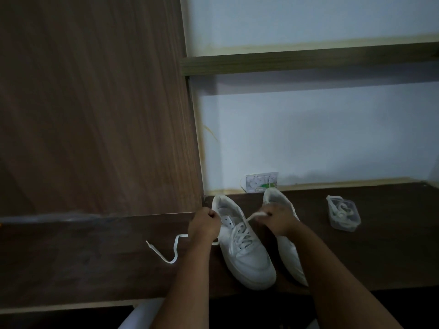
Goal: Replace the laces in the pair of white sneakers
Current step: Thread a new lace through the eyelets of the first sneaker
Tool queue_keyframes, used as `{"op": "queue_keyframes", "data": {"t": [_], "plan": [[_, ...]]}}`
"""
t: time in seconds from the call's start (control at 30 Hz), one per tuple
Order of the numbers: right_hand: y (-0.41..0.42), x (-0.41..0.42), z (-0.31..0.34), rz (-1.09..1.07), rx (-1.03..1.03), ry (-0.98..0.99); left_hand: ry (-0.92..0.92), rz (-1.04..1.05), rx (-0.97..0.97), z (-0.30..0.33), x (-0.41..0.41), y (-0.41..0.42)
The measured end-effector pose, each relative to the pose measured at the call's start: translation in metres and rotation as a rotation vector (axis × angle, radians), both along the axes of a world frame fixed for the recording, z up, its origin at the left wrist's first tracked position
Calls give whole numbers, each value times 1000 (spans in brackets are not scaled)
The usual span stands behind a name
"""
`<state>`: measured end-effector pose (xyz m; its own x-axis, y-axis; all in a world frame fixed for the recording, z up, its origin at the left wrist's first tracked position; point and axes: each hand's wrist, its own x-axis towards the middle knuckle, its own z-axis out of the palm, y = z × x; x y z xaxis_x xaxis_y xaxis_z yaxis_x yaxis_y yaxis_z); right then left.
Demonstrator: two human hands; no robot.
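Two white sneakers stand side by side on the dark wooden desk (95, 262), toes toward me. The left sneaker (247, 252) has a white lace (240, 236) crossed through its lower eyelets. My left hand (205, 225) grips one end of that lace beside the shoe's collar; the loose tail (174, 250) trails leftward across the desk. My right hand (278, 218) pinches the other lace end, pulled up and to the right. It covers the middle of the right sneaker (291, 255), so its eyelets are hidden.
A small clear plastic box (343, 216) with coiled white laces sits on the desk to the right. A wall socket (260, 181) is behind the shoes. A tall wooden panel (95, 103) rises at the left, and a shelf (308, 60) runs overhead.
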<state>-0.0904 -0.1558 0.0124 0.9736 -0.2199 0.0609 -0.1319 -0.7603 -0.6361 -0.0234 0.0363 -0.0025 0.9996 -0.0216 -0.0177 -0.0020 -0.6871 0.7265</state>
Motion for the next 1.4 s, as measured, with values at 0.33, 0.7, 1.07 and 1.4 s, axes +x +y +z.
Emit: {"op": "queue_keyframes", "data": {"t": [0.33,0.7,1.07,1.4], "plan": [[-42,-2,18,-899,923,-548,42,-7,28,-7,-3,-2],[-67,-7,28,-974,902,-704,180,-114,173,-11,-2,0],[25,-12,48,-149,180,-224,107,-105,-282,11,-6,6],[84,7,7,-84,356,-581,310,37,-1096,25,-26,-8]]}}
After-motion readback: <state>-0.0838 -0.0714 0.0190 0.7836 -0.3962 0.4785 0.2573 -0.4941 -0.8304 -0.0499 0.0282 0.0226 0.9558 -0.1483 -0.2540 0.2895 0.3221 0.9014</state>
